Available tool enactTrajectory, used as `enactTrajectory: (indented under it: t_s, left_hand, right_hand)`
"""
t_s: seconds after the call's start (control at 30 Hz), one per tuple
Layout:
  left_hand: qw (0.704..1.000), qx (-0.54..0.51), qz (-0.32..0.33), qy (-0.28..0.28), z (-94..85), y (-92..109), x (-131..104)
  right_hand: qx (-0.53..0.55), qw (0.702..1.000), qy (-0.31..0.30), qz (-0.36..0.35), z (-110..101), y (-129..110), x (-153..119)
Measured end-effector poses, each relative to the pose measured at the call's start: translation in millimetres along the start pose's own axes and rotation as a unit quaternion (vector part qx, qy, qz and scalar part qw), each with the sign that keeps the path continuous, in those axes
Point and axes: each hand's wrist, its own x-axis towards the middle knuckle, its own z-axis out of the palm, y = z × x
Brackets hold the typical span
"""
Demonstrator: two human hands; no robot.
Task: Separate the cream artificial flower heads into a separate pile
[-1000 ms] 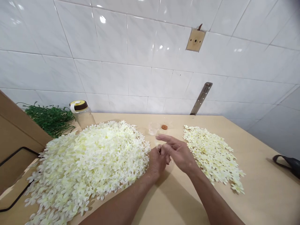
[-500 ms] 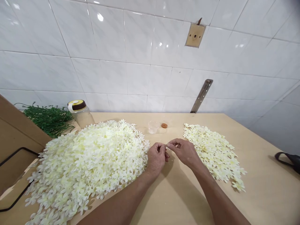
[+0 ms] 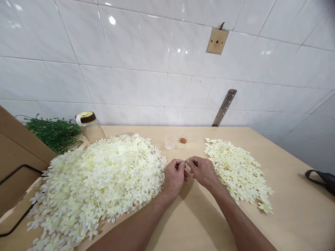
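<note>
My left hand and my right hand meet over the middle of the table, fingertips pinched close together. Between them is something small and pale, too tiny to make out. Left of my hands lies a large heap of white-yellow artificial flowers. A flatter, smaller spread of similar flowers lies to the right, beside my right forearm. Just beyond my hands stand a small clear cup and a small orange-brown round piece.
A clear bottle with a yellow and brown lid stands at the back left, near green artificial stems. Cardboard rises at the left edge. A black strap lies far right. A tiled wall bounds the table's back.
My right hand has shifted slightly left, closer to my left hand, and its fingers have curled downward a little. My left hand stays nearly in place.
</note>
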Motion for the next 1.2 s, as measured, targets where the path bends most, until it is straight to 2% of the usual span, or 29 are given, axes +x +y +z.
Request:
enactTrajectory:
  t_s: [0.2,0.33,0.57,0.67,0.77,0.87,1.0,1.1,1.2]
  left_hand:
    - [0.999,-0.034,-0.009,0.005,0.3,-3,3]
    - [0.999,-0.051,-0.01,0.004,0.5,-5,5]
    - [0.998,-0.054,-0.013,0.002,1.0,1,1]
    - [0.999,-0.051,-0.012,0.008,1.1,3,0]
    - [0.998,-0.056,-0.011,0.01,1.2,3,0]
    - [0.998,-0.066,-0.009,0.013,1.0,3,2]
    - [0.999,-0.046,-0.006,0.003,0.2,2,3]
    - [1.0,-0.01,0.01,0.001,-0.3,0,1]
    - [1.0,0.017,0.015,0.01,-0.5,-1,0]
  right_hand:
    - [0.115,0.992,-0.015,0.049,3,4,2]
    - [0.076,0.996,0.001,0.049,3,0,1]
    - [-0.058,0.997,0.029,-0.042,9,-6,-5]
    - [-0.059,0.996,0.046,-0.053,12,-6,-5]
    - [-0.006,0.998,0.06,-0.034,12,-5,-4]
    - [0.127,0.991,0.025,0.01,9,-3,-2]
    - [0.284,0.955,-0.051,0.07,-1,5,3]
    - [0.302,0.941,-0.127,0.083,-6,12,6]
    - [0.283,0.948,-0.127,0.077,-5,16,7]
